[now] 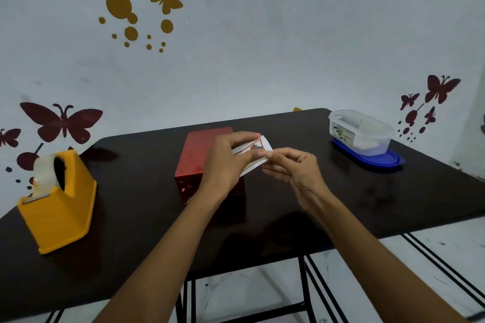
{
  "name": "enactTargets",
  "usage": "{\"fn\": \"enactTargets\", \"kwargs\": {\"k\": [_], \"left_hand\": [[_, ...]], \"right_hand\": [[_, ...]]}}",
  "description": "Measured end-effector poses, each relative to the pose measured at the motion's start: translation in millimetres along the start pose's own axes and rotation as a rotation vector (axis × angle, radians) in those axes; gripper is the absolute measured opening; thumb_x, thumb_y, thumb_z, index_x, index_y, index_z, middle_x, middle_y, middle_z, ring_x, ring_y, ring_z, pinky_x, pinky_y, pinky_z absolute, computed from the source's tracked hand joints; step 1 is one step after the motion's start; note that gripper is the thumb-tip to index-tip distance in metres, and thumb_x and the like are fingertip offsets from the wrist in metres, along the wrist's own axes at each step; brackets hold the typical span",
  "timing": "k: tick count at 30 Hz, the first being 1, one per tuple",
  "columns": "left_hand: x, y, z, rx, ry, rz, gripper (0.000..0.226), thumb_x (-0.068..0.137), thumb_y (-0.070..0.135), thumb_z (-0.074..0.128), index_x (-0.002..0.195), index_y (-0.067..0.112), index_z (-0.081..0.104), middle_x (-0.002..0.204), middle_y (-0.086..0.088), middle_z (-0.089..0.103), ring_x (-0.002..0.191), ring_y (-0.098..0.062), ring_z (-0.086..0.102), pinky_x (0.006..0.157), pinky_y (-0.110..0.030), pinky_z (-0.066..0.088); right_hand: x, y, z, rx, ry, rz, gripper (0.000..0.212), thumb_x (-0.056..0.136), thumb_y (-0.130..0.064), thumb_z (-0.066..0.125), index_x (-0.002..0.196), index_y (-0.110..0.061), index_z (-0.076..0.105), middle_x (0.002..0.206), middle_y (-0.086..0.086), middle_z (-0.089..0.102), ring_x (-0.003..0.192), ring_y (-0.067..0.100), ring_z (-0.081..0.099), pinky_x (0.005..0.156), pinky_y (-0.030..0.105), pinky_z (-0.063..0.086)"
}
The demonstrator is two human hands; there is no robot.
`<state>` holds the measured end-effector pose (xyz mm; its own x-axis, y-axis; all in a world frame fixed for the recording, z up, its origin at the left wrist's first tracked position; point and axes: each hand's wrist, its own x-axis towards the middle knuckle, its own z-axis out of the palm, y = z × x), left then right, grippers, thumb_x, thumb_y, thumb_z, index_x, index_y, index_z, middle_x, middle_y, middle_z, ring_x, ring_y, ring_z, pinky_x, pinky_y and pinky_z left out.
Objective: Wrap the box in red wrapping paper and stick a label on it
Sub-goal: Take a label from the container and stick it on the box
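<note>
The box (pixel 195 157), wrapped in shiny red paper, lies lengthwise in the middle of the dark table (pixel 136 212). Just above its right side I hold a white label (pixel 256 151) with a coloured print and red border. My left hand (pixel 228 162) grips the label's left part between thumb and fingers, covering part of the box. My right hand (pixel 294 170) pinches the label's right edge with thumb and forefinger. Whether the label touches the box is hidden by my hands.
A yellow tape dispenser (pixel 61 207) with a clear tape roll stands at the table's left front. A clear plastic container (pixel 359 131) rests on its blue lid at the back right. The table's right edge drops to a white tiled floor.
</note>
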<state>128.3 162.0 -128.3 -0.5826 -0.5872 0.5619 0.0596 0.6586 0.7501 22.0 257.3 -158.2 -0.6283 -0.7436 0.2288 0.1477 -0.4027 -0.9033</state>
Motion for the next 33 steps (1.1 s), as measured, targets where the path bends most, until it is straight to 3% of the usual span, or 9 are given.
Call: {"fn": "enactTargets", "kwargs": {"k": [5,15,18,20,22,23,26,29,33], "left_hand": [[1.1,-4.3,4.1,-0.048,0.018,-0.054,0.03,0.072,0.007,0.077,0.101,0.014,0.072,0.094,0.009,0.069,0.089,0.004,0.062,0.082,-0.011,0.047],[1.5,-7.3,11.0,-0.032,-0.006,-0.033,0.036,0.074,0.008,0.077,0.107,0.021,0.071,0.104,0.012,0.069,0.098,0.006,0.061,0.085,-0.009,0.046],[1.4,-7.4,11.6,0.003,-0.013,-0.032,0.037,0.074,0.011,0.077,0.109,0.024,0.07,0.11,0.013,0.067,0.104,0.002,0.06,0.086,-0.006,0.042],[-2.9,-7.4,12.3,0.215,0.018,0.046,0.038,0.077,0.02,0.075,0.114,0.028,0.068,0.116,0.018,0.059,0.115,-0.002,0.052,0.09,-0.008,0.031],[-7.1,-6.2,13.0,0.523,0.095,0.27,0.031,0.08,0.028,0.07,0.111,0.03,0.069,0.124,0.015,0.056,0.12,-0.008,0.045,0.093,-0.019,0.019],[-7.7,-6.8,13.7,0.545,0.119,0.363,0.026,0.081,0.028,0.069,0.106,0.027,0.072,0.122,0.011,0.06,0.118,-0.01,0.049,0.094,-0.022,0.02],[-13.1,-8.2,13.8,0.234,0.095,0.363,0.018,0.08,0.014,0.07,0.097,0.018,0.075,0.101,0.008,0.07,0.098,-0.003,0.063,0.088,-0.018,0.044],[-17.4,-4.6,12.4,-0.059,0.059,0.263,0.022,0.08,0.001,0.069,0.099,0.011,0.072,0.095,0.005,0.071,0.092,-0.002,0.067,0.081,-0.013,0.048],[-20.0,-3.2,14.9,-0.196,0.064,0.222,0.025,0.079,-0.002,0.068,0.101,0.009,0.071,0.094,0.004,0.072,0.092,-0.008,0.069,0.081,-0.018,0.051]], "right_hand": [[-5.7,1.5,-4.6,0.013,-0.013,0.035,0.017,0.086,-0.019,0.061,0.086,-0.004,0.069,0.079,0.012,0.073,0.074,0.019,0.071,0.066,0.023,0.057],[-8.1,-0.7,-13.4,-0.03,0.014,0.02,0.015,0.086,-0.006,0.06,0.093,0.006,0.067,0.081,0.017,0.071,0.072,0.02,0.072,0.065,0.023,0.058],[-6.8,-0.2,-13.0,-0.073,0.026,-0.001,0.009,0.085,-0.003,0.061,0.086,0.003,0.068,0.076,0.015,0.071,0.07,0.02,0.072,0.065,0.023,0.058],[-5.4,0.2,-11.3,-0.091,0.043,-0.023,0.008,0.085,-0.001,0.061,0.082,0.0,0.069,0.07,0.011,0.071,0.066,0.018,0.071,0.063,0.022,0.057],[-5.6,-0.4,-8.7,-0.08,0.058,-0.042,0.009,0.085,0.0,0.061,0.081,-0.001,0.069,0.068,0.009,0.071,0.064,0.016,0.07,0.062,0.021,0.057],[-5.9,-1.1,-7.3,-0.073,0.049,-0.058,0.01,0.085,-0.001,0.061,0.081,-0.002,0.07,0.068,0.009,0.071,0.065,0.016,0.07,0.062,0.021,0.057],[-9.3,-6.8,-5.4,-0.053,-0.021,-0.09,0.01,0.085,-0.003,0.061,0.085,-0.003,0.071,0.074,0.008,0.073,0.072,0.017,0.071,0.065,0.021,0.056],[-12.3,-14.2,-7.0,-0.049,-0.074,-0.083,0.017,0.085,-0.007,0.061,0.097,0.001,0.069,0.086,0.014,0.073,0.079,0.02,0.071,0.069,0.024,0.057],[-16.2,-16.3,-7.4,-0.036,-0.089,-0.073,0.016,0.086,-0.005,0.06,0.097,0.002,0.069,0.083,0.014,0.073,0.078,0.02,0.072,0.068,0.023,0.057]]}}
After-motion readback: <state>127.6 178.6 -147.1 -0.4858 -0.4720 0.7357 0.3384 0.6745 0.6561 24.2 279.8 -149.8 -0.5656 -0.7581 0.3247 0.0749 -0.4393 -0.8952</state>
